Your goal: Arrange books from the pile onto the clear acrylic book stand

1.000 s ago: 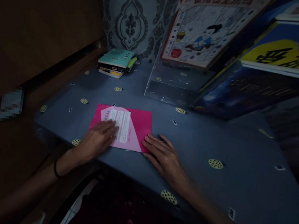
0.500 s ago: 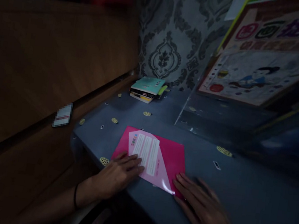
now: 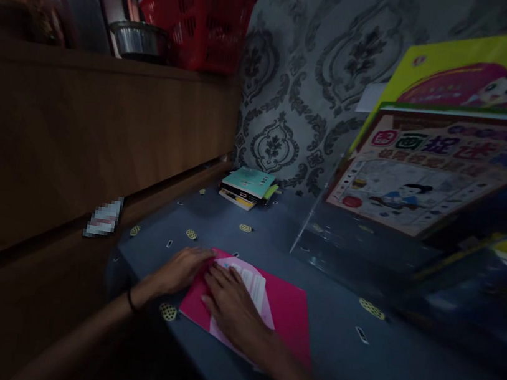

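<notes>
A pink booklet lies flat on the table, apparently closed. Across its cover rests the right hand, fingers extended, gripping nothing. At the booklet's far left corner is the left hand; whether its grip pinches the edge, I cannot tell. Laying flat looks done; letting go is not.

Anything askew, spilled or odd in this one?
No spill or damage shows on the pink booklet. The small stack of books at the table's far end is uneven, its edges jutting at different angles. Also, a pale patch low by the wooden cabinet is pixelated, so I can't tell what it is.
</notes>
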Tool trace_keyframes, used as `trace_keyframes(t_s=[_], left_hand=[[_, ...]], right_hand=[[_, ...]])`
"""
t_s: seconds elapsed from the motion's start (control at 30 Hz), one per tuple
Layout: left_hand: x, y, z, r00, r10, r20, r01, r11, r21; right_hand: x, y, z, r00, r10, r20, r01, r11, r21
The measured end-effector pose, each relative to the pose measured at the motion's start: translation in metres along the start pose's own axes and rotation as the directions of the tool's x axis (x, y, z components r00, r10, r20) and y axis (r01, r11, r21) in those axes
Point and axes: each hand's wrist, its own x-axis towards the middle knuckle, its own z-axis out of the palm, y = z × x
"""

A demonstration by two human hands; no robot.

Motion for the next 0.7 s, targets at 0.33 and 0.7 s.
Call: trace_keyframes(t_s=[0.33, 0.7], left_hand=[[0.007, -0.007, 0.000, 0.991, -0.039, 0.126, 0.031, 0.997, 0.066], [0.029, -0.003, -0.003, 0.986, -0.038, 0.164, -0.001, 0.973, 0.231]], right_hand=[[-0.016, -0.019, 0.031, 0.961, -0.277, 0.020, 0.275, 0.959, 0.073], [-0.066, -0.021, 0.030, 0.948, -0.316, 0.038, 0.313, 0.947, 0.072]])
